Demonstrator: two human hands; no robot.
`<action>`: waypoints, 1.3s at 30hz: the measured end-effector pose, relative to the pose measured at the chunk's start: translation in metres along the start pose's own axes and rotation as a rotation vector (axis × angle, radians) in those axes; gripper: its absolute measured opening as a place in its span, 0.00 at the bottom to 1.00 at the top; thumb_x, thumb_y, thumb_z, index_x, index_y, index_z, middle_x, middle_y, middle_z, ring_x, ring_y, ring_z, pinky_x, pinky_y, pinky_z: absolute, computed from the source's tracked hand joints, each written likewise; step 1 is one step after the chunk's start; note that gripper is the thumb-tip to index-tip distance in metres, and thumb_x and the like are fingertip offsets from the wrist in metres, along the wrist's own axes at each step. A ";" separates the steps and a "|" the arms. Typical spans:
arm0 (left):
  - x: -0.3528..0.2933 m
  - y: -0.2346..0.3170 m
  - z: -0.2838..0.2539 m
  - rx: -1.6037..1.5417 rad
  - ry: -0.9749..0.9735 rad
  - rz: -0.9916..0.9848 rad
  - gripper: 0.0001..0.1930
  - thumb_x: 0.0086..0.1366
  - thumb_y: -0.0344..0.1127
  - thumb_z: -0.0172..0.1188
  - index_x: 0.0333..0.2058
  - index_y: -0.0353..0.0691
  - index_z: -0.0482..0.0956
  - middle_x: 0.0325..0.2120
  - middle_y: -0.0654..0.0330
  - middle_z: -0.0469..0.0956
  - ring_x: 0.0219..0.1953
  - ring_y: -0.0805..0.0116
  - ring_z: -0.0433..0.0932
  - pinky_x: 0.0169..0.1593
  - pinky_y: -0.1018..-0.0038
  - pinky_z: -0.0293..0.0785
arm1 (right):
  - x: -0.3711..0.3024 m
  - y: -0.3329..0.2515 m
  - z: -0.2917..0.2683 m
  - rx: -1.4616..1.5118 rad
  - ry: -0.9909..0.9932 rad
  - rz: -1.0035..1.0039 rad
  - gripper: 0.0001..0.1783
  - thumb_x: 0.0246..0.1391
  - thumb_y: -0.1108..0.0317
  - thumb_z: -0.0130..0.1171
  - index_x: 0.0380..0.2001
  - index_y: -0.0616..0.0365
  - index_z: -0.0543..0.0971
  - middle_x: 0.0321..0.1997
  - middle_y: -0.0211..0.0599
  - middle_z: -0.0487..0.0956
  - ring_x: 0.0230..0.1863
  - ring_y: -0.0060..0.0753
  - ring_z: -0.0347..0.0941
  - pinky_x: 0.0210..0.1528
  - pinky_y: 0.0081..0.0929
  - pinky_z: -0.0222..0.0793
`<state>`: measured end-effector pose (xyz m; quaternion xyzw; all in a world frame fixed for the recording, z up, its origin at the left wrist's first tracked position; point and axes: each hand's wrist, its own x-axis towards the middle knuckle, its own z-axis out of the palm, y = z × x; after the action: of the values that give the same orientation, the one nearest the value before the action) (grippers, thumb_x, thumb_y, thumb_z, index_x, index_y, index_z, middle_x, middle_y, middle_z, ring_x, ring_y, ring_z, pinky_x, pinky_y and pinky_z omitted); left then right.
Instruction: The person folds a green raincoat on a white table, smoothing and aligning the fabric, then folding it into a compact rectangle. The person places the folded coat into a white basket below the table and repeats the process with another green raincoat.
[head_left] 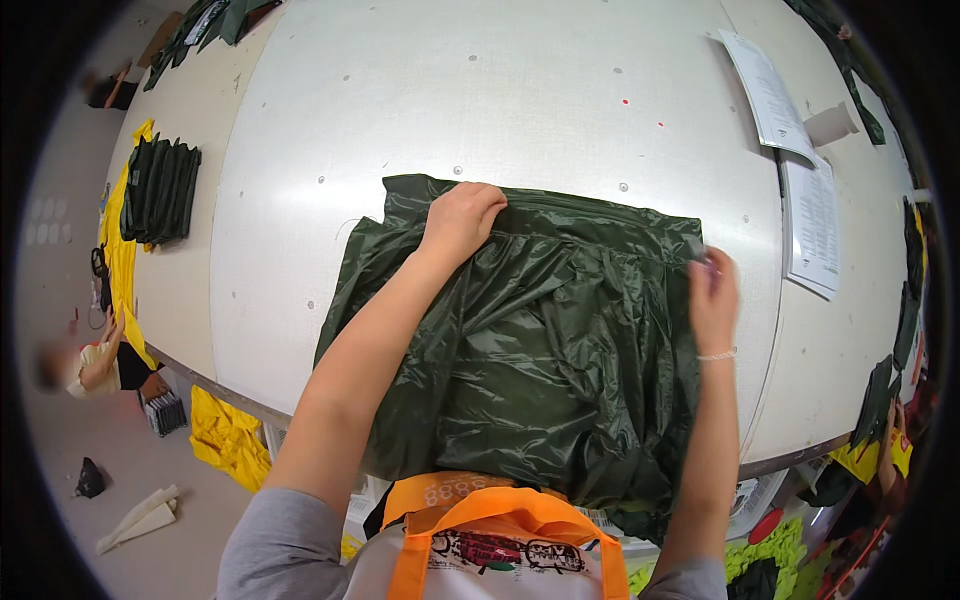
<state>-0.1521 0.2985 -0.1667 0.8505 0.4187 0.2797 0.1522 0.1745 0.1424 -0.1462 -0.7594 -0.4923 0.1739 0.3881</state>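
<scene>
A dark green, shiny garment point(540, 370) of thin coated fabric lies crumpled on the table in front of me, its lower part hanging over the near edge against my body. Along its far side runs a flat folded band point(600, 212). My left hand point(463, 222) is closed with its fingertips on this band, left of the middle. At the band's right end is my right hand point(713, 285), smeared by motion, its fingers drawn together around something small and partly clear that I cannot make out.
The pale table point(400, 90) has small round studs. Printed sheets point(808, 215) and a white cylinder point(832, 124) lie at the right. Folded dark green pieces point(160, 190) sit on yellow fabric point(122, 270) at the left. Other people work at both sides; yellow fabric point(228, 440) lies below the left edge.
</scene>
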 end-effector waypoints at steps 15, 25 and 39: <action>0.005 0.004 0.006 0.021 0.043 0.001 0.02 0.56 0.29 0.57 0.29 0.43 0.75 0.24 0.61 0.76 0.30 0.61 0.77 0.30 0.67 0.72 | 0.024 -0.098 0.153 -0.241 -0.279 -0.499 0.09 0.51 0.63 0.60 0.34 0.53 0.77 0.33 0.36 0.73 0.32 0.40 0.74 0.33 0.34 0.70; -0.172 0.067 -0.114 -0.077 -0.366 -0.168 0.09 0.58 0.37 0.58 0.23 0.40 0.75 0.23 0.56 0.74 0.28 0.54 0.73 0.33 0.61 0.69 | 0.026 -0.174 0.210 -0.081 -0.488 -0.363 0.35 0.49 0.55 0.62 0.58 0.56 0.65 0.57 0.40 0.70 0.48 0.45 0.74 0.45 0.38 0.73; -0.105 0.044 -0.187 -0.752 -0.080 -0.803 0.25 0.51 0.35 0.70 0.46 0.28 0.74 0.40 0.52 0.79 0.42 0.66 0.77 0.46 0.72 0.73 | -0.026 -0.235 0.095 0.546 -0.542 -0.014 0.13 0.53 0.63 0.62 0.22 0.61 0.75 0.16 0.17 0.61 0.21 0.11 0.51 0.22 0.18 0.47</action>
<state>-0.2896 0.1929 -0.0328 0.5211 0.5754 0.2974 0.5558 -0.0427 0.2093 -0.0314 -0.5512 -0.5177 0.4907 0.4329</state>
